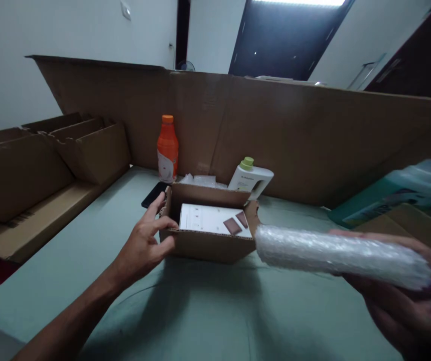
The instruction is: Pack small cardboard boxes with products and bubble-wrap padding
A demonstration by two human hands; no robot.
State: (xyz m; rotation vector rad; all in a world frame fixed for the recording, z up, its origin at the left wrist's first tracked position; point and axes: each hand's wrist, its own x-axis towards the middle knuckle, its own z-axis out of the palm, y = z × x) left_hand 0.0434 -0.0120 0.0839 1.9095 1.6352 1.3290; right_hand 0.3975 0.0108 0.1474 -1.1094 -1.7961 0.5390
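Right hand grips one bubble-wrap roll; left hand clasps one box.

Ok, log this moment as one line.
left hand: grips the small cardboard box, left wall | right hand: holds bubble-wrap roll | box: open, white carton inside | behind: orange bottle, white bottle

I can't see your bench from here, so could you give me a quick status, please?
Left hand gripping open cardboard box. Right hand holding bubble-wrap roll. White card inside box.
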